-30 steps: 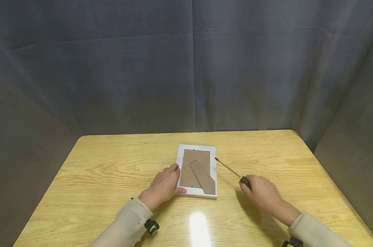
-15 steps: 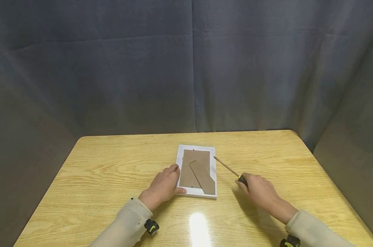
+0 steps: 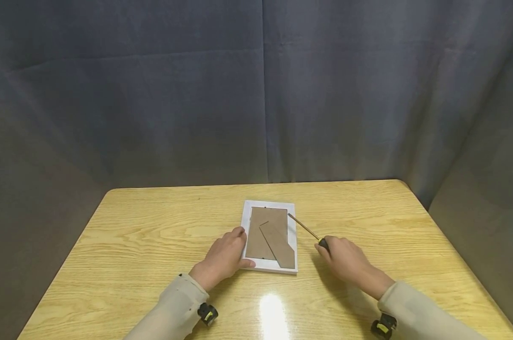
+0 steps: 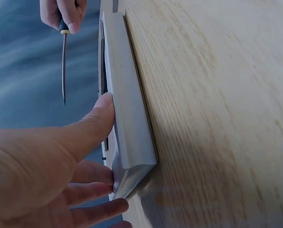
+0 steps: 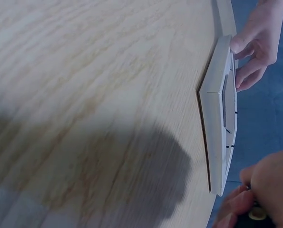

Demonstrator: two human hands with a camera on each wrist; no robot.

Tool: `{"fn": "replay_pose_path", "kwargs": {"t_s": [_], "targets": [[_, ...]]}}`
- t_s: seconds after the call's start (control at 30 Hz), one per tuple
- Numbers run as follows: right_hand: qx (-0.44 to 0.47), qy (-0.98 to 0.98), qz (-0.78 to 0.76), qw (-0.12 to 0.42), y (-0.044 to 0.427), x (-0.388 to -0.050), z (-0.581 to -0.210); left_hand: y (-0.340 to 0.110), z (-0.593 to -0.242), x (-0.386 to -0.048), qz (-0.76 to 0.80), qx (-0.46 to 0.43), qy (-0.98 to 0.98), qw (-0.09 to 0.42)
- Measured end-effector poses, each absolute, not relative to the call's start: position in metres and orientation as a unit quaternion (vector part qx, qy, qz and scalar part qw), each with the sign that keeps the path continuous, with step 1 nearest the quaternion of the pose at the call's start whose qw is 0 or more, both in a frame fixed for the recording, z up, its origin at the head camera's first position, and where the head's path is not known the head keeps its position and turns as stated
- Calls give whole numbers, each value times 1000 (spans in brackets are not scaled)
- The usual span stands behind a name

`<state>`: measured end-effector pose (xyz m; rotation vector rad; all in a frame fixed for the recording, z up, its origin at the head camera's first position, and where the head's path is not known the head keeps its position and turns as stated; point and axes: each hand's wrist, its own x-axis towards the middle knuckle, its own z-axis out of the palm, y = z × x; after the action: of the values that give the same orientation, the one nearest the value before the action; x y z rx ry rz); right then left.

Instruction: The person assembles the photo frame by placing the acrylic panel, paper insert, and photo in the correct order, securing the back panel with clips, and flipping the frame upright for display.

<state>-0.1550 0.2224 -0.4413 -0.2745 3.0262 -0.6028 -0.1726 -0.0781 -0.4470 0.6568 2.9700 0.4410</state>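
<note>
A white picture frame (image 3: 292,236) lies face down on the table, its brown backing board (image 3: 256,236) and angled stand flap (image 3: 279,243) showing. My left hand (image 3: 222,255) holds the frame's near left corner, thumb on the near side and fingers along the left edge; in the left wrist view the thumb (image 4: 96,118) touches the rim. In my right hand (image 3: 347,262) is a screwdriver (image 3: 305,228), gripped by its dark handle. Its shaft points left and away, with the tip over the frame's upper right inner edge. Whether the tip touches is unclear. In the right wrist view the handle (image 5: 255,216) is partly hidden by the fingers.
The frame rests mid-table on a light wood-grain table (image 3: 154,226). Dark grey curtains (image 3: 188,118) hang behind the table and at both sides. Each wrist carries a small black camera on a pale sleeve (image 3: 175,302).
My right hand has moved left with the screwdriver, bringing the tip from the frame's right outer edge to the backing board's upper right border. My left hand and the frame stay in place.
</note>
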Motion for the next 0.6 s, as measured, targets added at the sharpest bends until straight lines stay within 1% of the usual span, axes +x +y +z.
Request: {"fn": "replay_pose_path", "kwargs": {"t_s": [0.6], "targets": [[-113,967,-223,43,196,-178,-442,-78,-446,-171,164,216,962,28]]}}
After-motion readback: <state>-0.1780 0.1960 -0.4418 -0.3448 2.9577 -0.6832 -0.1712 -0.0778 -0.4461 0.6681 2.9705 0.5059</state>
